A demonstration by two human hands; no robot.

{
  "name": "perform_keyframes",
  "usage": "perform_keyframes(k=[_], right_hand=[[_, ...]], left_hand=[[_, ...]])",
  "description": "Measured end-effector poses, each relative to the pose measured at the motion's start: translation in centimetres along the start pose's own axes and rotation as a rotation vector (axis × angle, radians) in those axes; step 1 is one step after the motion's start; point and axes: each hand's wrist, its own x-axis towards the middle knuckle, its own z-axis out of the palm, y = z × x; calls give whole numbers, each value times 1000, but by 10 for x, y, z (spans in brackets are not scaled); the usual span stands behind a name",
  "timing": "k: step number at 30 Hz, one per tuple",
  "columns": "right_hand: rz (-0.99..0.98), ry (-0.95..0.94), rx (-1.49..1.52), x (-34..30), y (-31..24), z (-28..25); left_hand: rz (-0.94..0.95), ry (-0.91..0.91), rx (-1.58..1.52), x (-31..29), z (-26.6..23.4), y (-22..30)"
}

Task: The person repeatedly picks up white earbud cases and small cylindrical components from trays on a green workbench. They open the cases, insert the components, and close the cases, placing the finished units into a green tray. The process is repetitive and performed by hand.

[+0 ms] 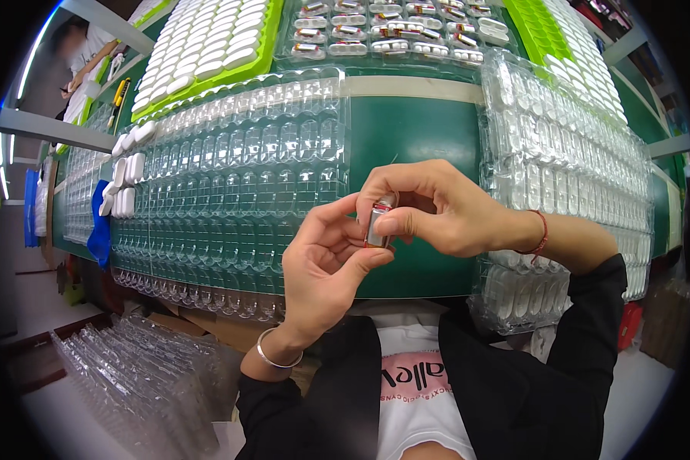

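Over the green tabletop, my left hand and my right hand meet around a small silver, battery-like part with red edges. The left fingers and thumb grip its lower end, while my right thumb and fingers pinch its upper end. The fingers cover much of it, so I cannot tell whether a shell surrounds it. Beyond the hands, a clear tray holds several white oval shells, many with similar silver and red parts in them.
Clear moulded trays cover the table on the left, and more stacked trays lie on the right. White oval cases fill a lime-green tray at the far left. Loose white cases and a blue cloth-like item sit near the left edge.
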Motion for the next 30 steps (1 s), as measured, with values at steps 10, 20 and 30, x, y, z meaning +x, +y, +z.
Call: perform_keyframes(k=[10,20,30], right_hand=[[-108,-28,-188,1,-2,-18],[79,451,100,-4,-15,-97],[6,412,-48,-13,-28,-99]], left_hand=[[181,75,405,2,3,-6],[328,-123,862,12,-29,9],[237,-127,769,18,-38,3]])
